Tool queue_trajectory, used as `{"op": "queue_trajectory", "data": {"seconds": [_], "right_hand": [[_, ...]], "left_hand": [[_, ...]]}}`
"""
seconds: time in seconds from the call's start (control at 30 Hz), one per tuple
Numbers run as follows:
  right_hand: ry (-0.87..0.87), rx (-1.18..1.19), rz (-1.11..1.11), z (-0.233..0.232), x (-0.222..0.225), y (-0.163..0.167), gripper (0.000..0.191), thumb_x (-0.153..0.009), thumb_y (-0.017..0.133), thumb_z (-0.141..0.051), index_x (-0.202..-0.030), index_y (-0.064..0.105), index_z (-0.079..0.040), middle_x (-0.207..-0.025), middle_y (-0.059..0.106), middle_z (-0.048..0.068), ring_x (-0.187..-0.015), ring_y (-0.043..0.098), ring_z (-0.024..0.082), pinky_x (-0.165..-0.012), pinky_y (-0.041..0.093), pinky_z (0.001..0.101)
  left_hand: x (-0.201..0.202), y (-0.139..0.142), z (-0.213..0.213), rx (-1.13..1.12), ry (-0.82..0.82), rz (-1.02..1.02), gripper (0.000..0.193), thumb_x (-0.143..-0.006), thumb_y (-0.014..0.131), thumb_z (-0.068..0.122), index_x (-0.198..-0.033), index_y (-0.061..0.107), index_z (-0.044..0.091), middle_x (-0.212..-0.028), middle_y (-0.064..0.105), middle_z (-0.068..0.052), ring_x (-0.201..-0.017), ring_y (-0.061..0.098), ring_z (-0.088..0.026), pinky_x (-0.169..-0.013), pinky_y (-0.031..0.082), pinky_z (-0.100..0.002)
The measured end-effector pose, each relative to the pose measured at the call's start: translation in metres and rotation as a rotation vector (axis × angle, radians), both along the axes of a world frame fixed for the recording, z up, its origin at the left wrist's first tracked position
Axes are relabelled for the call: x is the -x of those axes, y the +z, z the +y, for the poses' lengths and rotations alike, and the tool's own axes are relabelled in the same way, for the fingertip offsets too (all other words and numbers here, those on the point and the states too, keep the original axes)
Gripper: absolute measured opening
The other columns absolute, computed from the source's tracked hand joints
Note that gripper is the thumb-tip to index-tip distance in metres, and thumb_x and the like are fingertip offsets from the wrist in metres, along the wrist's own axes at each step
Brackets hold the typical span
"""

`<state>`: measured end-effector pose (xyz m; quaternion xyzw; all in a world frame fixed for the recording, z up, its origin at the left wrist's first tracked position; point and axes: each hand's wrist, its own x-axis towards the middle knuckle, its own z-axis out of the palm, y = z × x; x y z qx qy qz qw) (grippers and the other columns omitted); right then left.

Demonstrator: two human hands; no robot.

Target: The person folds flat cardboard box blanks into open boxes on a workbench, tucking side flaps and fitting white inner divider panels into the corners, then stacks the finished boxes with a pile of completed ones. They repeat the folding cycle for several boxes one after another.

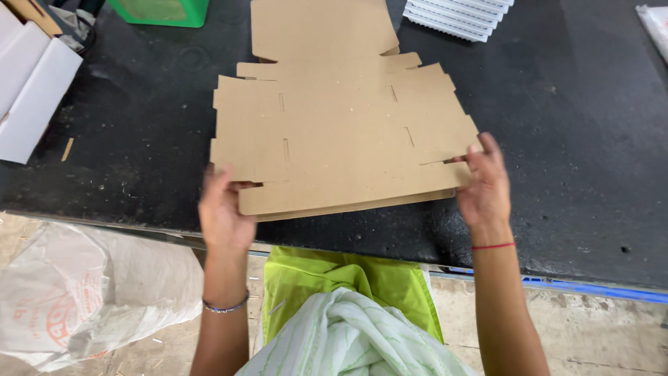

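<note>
left hand (224, 212) and right hand (483, 188) grip flat cardboard (341, 132); fingertips hidden beneath.

We reached both bare forearms forward, roughly parallel and well apart. Our left hand (224, 209) was cupped, palm turned inward, thumb tucked on top and fingers curled under. Our right hand (484, 186) mirrored it, fingers pointing up and forward, thumb pinching inward. Each wrist wore a thin band.

Two hands (226, 212), one flat cardboard blank (334, 132)
</note>
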<state>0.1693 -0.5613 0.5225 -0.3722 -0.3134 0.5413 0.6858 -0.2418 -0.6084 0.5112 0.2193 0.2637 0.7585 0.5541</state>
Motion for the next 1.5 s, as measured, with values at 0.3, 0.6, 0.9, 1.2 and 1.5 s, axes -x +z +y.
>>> {"op": "queue_trajectory", "data": {"seconds": [0.3,0.6,0.9,1.2,1.5], "right_hand": [[0.05,0.16,0.101,0.009,0.025,-0.024,0.03,-0.099,0.062,-0.002,-0.129,0.059,-0.004,-0.12,0.068,0.005,-0.112,0.067,0.016,-0.1,0.054,0.032],[-0.148,-0.091,-0.406,-0.006,0.073,-0.03,0.042,-0.1,0.058,0.003,-0.142,0.059,0.005,-0.132,0.065,0.01,-0.12,0.063,0.019,-0.106,0.047,0.03],[0.119,-0.275,-1.465,-0.035,0.124,-0.022,0.076,-0.106,0.05,-0.042,-0.161,0.025,0.005,-0.168,0.025,0.026,-0.157,0.021,0.039,-0.126,0.018,0.0482],[0.522,-0.082,-1.446,-0.013,0.098,-0.009,0.076,-0.103,0.037,-0.056,-0.155,0.037,-0.001,-0.168,0.028,0.019,-0.157,0.022,0.031,-0.125,0.016,0.0434],[0.549,-0.098,-1.472,0.09,0.095,-0.022,0.077,-0.103,0.03,-0.061,-0.157,0.036,-0.007,-0.169,0.025,0.011,-0.157,0.017,0.028,-0.124,0.012,0.0414]], "left_hand": [[-0.02,-0.032,0.02,0.183,0.05,0.053,0.029,-0.098,0.065,0.002,-0.127,0.064,0.0,-0.125,0.068,-0.008,-0.113,0.065,-0.016,-0.099,0.052,-0.032],[-0.066,0.001,0.01,0.485,0.268,0.988,0.02,-0.102,0.06,0.001,-0.121,0.066,0.0,-0.108,0.072,-0.02,-0.098,0.067,-0.025,-0.09,0.055,-0.032],[-0.138,-0.007,0.0,0.024,0.261,1.903,0.077,-0.1,0.053,0.038,-0.152,0.031,-0.015,-0.161,0.028,-0.032,-0.152,0.027,-0.042,-0.125,0.02,-0.049],[-0.118,-0.023,0.014,-0.019,-0.099,1.986,0.082,-0.105,0.034,0.054,-0.155,0.027,-0.011,-0.166,0.018,-0.028,-0.157,0.015,-0.035,-0.126,0.009,-0.046],[-0.073,-0.021,0.093,-0.064,-0.137,2.08,0.077,-0.105,0.03,0.055,-0.159,0.026,0.001,-0.168,0.021,-0.016,-0.156,0.017,-0.028,-0.124,0.011,-0.047]]}}
